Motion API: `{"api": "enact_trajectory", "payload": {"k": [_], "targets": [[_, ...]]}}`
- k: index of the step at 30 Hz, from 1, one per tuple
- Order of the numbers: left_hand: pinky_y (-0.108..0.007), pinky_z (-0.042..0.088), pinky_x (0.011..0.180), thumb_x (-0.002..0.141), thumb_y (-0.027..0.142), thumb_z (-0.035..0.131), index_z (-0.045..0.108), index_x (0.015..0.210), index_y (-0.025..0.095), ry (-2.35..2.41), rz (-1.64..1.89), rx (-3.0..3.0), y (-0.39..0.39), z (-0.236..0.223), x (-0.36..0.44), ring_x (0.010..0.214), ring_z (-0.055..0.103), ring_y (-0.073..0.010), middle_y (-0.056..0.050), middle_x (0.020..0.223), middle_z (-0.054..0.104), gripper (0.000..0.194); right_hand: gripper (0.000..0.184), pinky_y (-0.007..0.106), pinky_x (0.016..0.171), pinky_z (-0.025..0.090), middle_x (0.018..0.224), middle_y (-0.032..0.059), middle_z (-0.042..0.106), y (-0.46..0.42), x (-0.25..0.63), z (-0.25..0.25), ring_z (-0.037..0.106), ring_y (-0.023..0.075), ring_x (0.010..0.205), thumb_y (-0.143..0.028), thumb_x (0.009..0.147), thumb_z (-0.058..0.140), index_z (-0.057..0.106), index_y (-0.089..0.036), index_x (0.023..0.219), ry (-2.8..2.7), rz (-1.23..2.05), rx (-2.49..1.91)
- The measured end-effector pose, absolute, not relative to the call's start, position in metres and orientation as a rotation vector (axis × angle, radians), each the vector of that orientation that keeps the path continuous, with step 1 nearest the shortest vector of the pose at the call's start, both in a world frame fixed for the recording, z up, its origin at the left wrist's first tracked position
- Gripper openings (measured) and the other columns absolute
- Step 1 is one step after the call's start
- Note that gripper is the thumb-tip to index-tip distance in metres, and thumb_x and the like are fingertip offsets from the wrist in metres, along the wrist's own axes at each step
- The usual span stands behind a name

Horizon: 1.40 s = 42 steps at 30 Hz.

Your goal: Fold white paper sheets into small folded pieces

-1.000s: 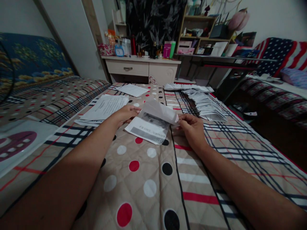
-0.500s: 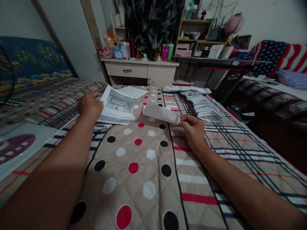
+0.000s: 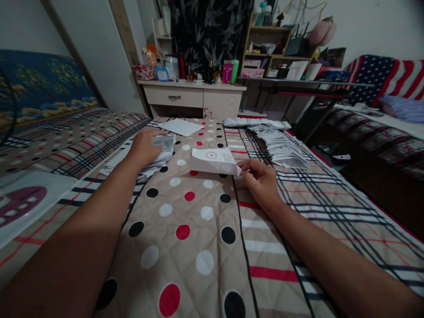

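My right hand (image 3: 261,179) pinches the near right corner of a white sheet with a red round stamp (image 3: 214,160), which lies almost flat on the quilt. My left hand (image 3: 145,145) rests palm down on a printed sheet (image 3: 163,145) that tops a stack of papers (image 3: 122,155) at the left; its fingers curl over the sheet's edge. Both forearms reach forward over the dotted quilt (image 3: 195,229).
A long fanned row of folded papers (image 3: 281,143) lies to the right of the stamped sheet. One loose white sheet (image 3: 181,127) lies farther back. A white bag with a purple print (image 3: 23,201) sits at the left. A dresser (image 3: 194,95) and shelves stand beyond the bed.
My left hand carried the printed sheet from the middle over to the left stack and set it down there. The sheet in my right hand dropped from raised to nearly flat.
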<state>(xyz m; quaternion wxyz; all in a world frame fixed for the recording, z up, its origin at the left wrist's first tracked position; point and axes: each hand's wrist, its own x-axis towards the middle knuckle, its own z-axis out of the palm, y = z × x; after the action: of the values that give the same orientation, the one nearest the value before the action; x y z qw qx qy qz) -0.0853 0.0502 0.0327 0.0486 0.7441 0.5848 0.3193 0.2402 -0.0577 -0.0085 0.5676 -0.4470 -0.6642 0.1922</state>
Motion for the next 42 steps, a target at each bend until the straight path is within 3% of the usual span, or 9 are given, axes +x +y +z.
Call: {"api": "enact_trajectory", "payload": {"k": [5, 12, 16, 20, 24, 28, 32, 37, 42], "targets": [[-0.032, 0.050, 0.092, 0.066, 0.020, 0.073, 0.063, 0.129, 0.026, 1.017, 0.656, 2.169, 0.033, 0.049, -0.028, 0.113, 0.062, -0.0222, -0.005, 0.130, 0.065, 0.064, 0.008, 0.030, 0.069, 0.049, 0.076, 0.0012, 0.071, -0.054, 0.243, -0.009, 0.064, 0.0181, 0.074, -0.017, 0.071, 0.059, 0.066, -0.020, 0.069, -1.389, 0.498, -1.116], [-0.037, 0.052, 0.091, 0.067, 0.018, 0.068, 0.071, 0.113, 0.018, 0.931, 0.645, 1.913, 0.030, 0.028, -0.016, 0.106, 0.067, -0.0247, -0.009, 0.117, 0.072, 0.047, 0.007, 0.028, 0.067, 0.050, 0.068, -0.0004, 0.069, -0.047, 0.246, -0.012, 0.061, 0.0153, 0.066, -0.021, 0.069, 0.064, 0.070, -0.019, 0.069, -1.179, 0.626, -1.114], [-0.037, 0.052, 0.092, 0.061, 0.016, 0.074, 0.068, 0.116, 0.021, 0.755, 0.539, 1.823, 0.033, 0.024, -0.023, 0.105, 0.067, -0.0233, -0.008, 0.117, 0.071, 0.056, 0.008, 0.029, 0.067, 0.052, 0.068, -0.0011, 0.068, -0.042, 0.249, -0.017, 0.061, 0.0149, 0.065, -0.021, 0.071, 0.064, 0.071, -0.019, 0.071, -1.080, 0.654, -1.111], [-0.030, 0.053, 0.072, 0.062, 0.028, 0.081, 0.071, 0.104, 0.017, 0.934, 0.513, 1.819, 0.030, 0.017, -0.015, 0.084, 0.068, -0.0211, -0.007, 0.095, 0.074, 0.045, 0.007, 0.031, 0.077, 0.053, 0.077, 0.0001, 0.071, -0.046, 0.246, -0.014, 0.065, 0.0168, 0.076, -0.019, 0.070, 0.067, 0.072, -0.020, 0.075, -1.162, 0.689, -1.021], [-0.026, 0.044, 0.056, 0.067, 0.041, 0.077, 0.071, 0.078, 0.013, 1.120, 0.626, 1.812, 0.027, 0.006, -0.005, 0.060, 0.060, -0.0163, -0.004, 0.067, 0.067, 0.030, 0.026, 0.032, 0.085, 0.052, 0.096, 0.0007, 0.071, -0.046, 0.242, -0.013, 0.064, 0.0193, 0.096, -0.017, 0.067, 0.072, 0.070, -0.023, 0.091, -1.235, 0.797, -0.896], [-0.027, 0.048, 0.066, 0.062, 0.046, 0.082, 0.071, 0.086, 0.014, 1.011, 0.714, 1.587, 0.024, 0.004, -0.003, 0.072, 0.064, -0.0174, -0.006, 0.081, 0.072, 0.041, 0.016, 0.026, 0.068, 0.047, 0.080, 0.0005, 0.067, -0.043, 0.244, -0.015, 0.060, 0.0157, 0.076, -0.033, 0.075, 0.072, 0.068, -0.020, 0.082, -1.301, 0.841, -1.024], [-0.028, 0.049, 0.067, 0.057, 0.049, 0.084, 0.072, 0.088, 0.013, 1.048, 0.777, 1.547, 0.026, 0.003, -0.004, 0.076, 0.065, -0.0188, -0.008, 0.085, 0.074, 0.049, 0.036, 0.024, 0.051, 0.033, 0.056, -0.0028, 0.050, -0.044, 0.245, -0.015, 0.042, 0.0107, 0.053, -0.045, 0.081, 0.064, 0.056, -0.018, 0.059, -1.348, 0.864, -1.176], [-0.027, 0.040, 0.055, 0.061, 0.047, 0.079, 0.068, 0.068, 0.015, 1.453, 0.743, 1.896, 0.034, -0.003, -0.006, 0.059, 0.058, -0.0160, -0.003, 0.065, 0.067, 0.034, 0.032, 0.026, 0.055, 0.035, 0.057, -0.0016, 0.052, -0.040, 0.249, -0.018, 0.047, 0.0127, 0.057, -0.036, 0.080, 0.062, 0.054, -0.019, 0.054, -1.429, 0.643, -1.333], [-0.029, 0.044, 0.060, 0.049, 0.046, 0.086, 0.069, 0.092, 0.019, 1.727, 0.714, 2.012, 0.034, -0.001, -0.005, 0.068, 0.064, -0.0205, -0.004, 0.076, 0.069, 0.053, 0.019, 0.029, 0.066, 0.045, 0.073, 0.0030, 0.066, -0.034, 0.253, -0.024, 0.061, 0.0186, 0.071, -0.028, 0.072, 0.066, 0.057, -0.019, 0.057, -1.525, 0.488, -1.447]]}}
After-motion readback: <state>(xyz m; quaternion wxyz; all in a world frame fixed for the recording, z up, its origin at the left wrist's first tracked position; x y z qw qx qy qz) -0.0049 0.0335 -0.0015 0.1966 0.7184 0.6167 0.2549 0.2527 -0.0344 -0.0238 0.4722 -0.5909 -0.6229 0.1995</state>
